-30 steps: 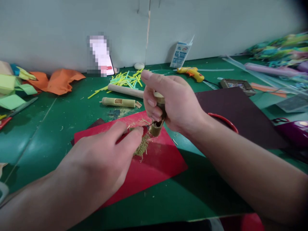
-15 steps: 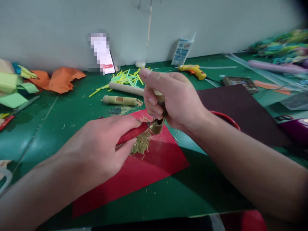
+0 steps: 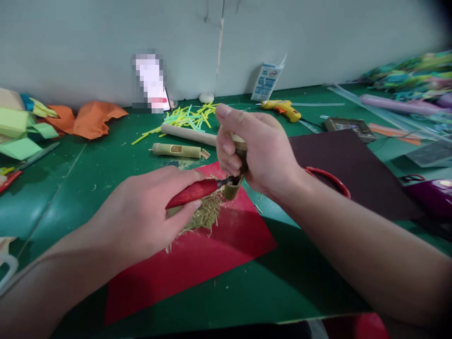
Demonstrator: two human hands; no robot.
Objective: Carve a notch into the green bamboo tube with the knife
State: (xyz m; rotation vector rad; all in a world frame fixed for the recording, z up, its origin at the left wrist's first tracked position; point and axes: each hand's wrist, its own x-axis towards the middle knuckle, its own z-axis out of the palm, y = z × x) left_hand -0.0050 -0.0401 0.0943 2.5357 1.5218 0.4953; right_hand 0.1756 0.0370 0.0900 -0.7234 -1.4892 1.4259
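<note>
My left hand (image 3: 141, 212) is closed around the red handle of a carving tool (image 3: 192, 192). Its dark metal end reaches into the opening cut in a bamboo tube (image 3: 231, 191), so the shape of the tip is hidden. Wrapped round that tube, my right hand (image 3: 259, 146) keeps it tilted, with the lower end showing below the fingers. Under both hands, a heap of bamboo shavings (image 3: 206, 214) lies on a red sheet (image 3: 226, 249). Just beyond is another bamboo tube (image 3: 181, 150) with a rectangular opening, beside a pale rod (image 3: 189, 135).
Yellow and teal strips (image 3: 190, 116), a propped phone (image 3: 151, 80), a drink carton (image 3: 267, 81) and a yellow glue gun (image 3: 282, 108) stand along the wall. A dark brown sheet (image 3: 353, 174) lies at right. Orange paper (image 3: 99, 120) is at far left.
The carving tool and my left hand have shifted slightly, and more of the shavings heap shows. My right hand still grips the bamboo tube, and the whole view has tilted a little.
</note>
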